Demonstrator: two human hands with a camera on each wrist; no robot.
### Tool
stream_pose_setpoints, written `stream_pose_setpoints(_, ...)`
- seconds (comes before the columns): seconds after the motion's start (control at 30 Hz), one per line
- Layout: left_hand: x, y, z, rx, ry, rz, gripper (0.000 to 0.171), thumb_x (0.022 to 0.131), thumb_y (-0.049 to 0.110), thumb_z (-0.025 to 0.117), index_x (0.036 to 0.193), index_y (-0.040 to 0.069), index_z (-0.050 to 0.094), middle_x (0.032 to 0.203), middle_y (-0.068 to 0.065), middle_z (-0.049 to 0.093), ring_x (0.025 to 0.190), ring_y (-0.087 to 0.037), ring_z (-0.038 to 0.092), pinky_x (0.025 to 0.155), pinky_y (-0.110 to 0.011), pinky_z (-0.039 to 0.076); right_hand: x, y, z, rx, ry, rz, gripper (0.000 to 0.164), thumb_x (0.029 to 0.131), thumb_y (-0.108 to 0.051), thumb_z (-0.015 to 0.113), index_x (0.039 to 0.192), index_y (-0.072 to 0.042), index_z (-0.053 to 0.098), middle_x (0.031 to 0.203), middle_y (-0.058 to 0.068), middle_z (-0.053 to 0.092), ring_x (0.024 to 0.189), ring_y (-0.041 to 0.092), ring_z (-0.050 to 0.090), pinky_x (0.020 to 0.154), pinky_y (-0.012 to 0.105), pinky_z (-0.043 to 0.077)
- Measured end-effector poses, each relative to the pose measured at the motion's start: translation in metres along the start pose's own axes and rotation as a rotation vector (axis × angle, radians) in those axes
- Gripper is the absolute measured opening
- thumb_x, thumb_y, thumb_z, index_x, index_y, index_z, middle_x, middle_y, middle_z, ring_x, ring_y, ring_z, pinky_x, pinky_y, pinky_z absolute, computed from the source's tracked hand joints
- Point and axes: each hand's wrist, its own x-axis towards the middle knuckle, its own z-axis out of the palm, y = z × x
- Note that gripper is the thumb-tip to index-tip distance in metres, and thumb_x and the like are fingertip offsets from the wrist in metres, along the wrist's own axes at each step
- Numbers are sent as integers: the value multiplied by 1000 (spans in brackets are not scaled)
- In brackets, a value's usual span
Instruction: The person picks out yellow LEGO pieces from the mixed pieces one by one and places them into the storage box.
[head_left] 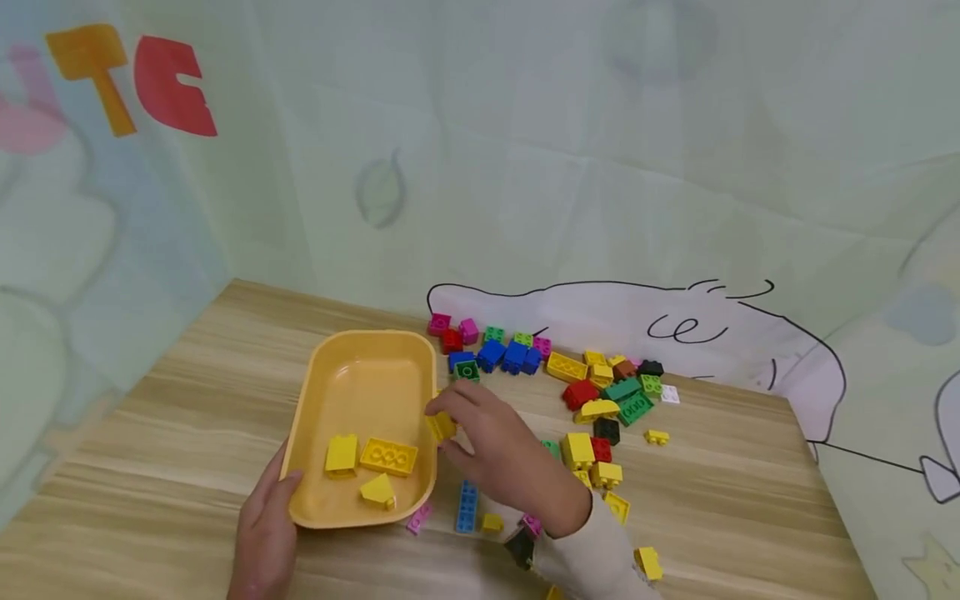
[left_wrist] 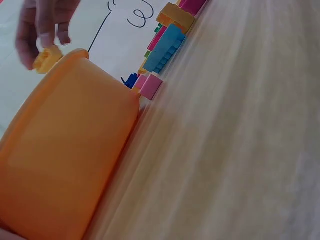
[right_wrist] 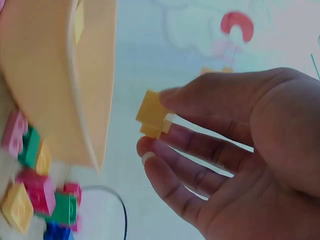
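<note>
A yellow-orange plastic tray (head_left: 367, 392) with raised walls sits on the table at left of centre. Inside lie a yellow block (head_left: 342, 456), a long yellow brick (head_left: 388, 457) and a slanted yellow brick (head_left: 377, 491). My left hand (head_left: 264, 525) grips the tray's near left rim, the thumb over the edge. Pinched between the thumb and fingers of my right hand (head_left: 495, 450) is a small yellow building brick (right_wrist: 152, 112), held at the tray's right rim. In the left wrist view this brick shows just above the tray wall (left_wrist: 75, 145).
Loose bricks in many colours lie right of the tray, among them blue bricks (head_left: 491, 356), a red brick (head_left: 580, 394), a green brick (head_left: 636, 408) and a long blue brick (head_left: 466, 507). A printed cloth backdrop (head_left: 525, 167) stands behind the wooden table (head_left: 735, 500).
</note>
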Motion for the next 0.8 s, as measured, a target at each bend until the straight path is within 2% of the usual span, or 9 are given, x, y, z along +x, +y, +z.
stream_pose_setpoints(0.07, 0, 0, 1, 0, -2, -2, 50, 110, 23, 15, 159, 17, 8, 166, 0, 5, 153, -25, 4, 128, -54, 10, -1, -7, 4, -16, -21, -49, 35, 87, -8, 79, 118, -13, 63, 119, -1, 62, 106, 13, 60, 97, 30, 61)
stream_pose_setpoints(0.13, 1, 0, 1, 0, -4, -2, 50, 110, 23, 15, 159, 17, 8, 166, 0, 5, 153, -25, 4, 128, -54, 10, -1, -11, 10, -32, -45, -62, 34, 87, -11, 79, 117, -13, 64, 118, -2, 62, 106, 13, 59, 99, 29, 61)
stream_pose_setpoints(0.27, 0, -1, 1, -3, -7, 1, 50, 110, 23, 15, 159, 17, 8, 166, 0, 5, 152, -25, 5, 128, -54, 10, -1, -13, 22, -56, -78, -52, 32, 87, -19, 80, 116, -13, 67, 114, -3, 64, 106, 13, 57, 99, 29, 60)
stream_pose_setpoints(0.43, -1, 0, 0, -13, -11, 7, 50, 110, 23, 15, 159, 16, 8, 166, 1, 5, 152, -24, 4, 128, -54, 10, 0, -12, 33, -90, -80, -34, 32, 86, -23, 80, 115, -14, 70, 114, -3, 66, 109, 15, 55, 101, 32, 58)
stream_pose_setpoints(0.8, 0, -1, 0, -17, -7, 10, 50, 110, 24, 15, 159, 16, 8, 166, 0, 5, 152, -24, 4, 128, -54, 10, -1, -9, 41, -143, -83, -16, 34, 86, -26, 80, 116, -16, 69, 117, -3, 68, 109, 16, 55, 101, 34, 57)
